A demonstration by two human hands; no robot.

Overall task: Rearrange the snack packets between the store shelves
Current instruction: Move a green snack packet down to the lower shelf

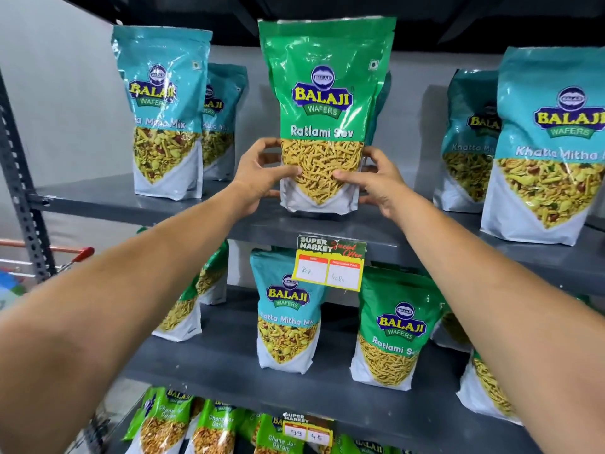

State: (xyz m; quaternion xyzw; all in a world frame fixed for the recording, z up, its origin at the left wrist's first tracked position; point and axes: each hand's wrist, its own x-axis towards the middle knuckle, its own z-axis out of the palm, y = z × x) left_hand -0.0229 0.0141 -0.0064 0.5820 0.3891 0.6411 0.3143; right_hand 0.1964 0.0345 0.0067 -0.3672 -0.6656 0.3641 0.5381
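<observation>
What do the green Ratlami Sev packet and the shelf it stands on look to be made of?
Green packet: glossy plastic film, judging by the glare streaks, creases and clear window showing the snack. Shelf: likely grey painted metal, matte, with a perforated steel upright.

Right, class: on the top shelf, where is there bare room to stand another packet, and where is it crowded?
Bare shelf lies between the left teal packets and the green packet held in both hands. A narrower gap sits between it and the right teal packets. Both ends are crowded, packets two deep.
</observation>
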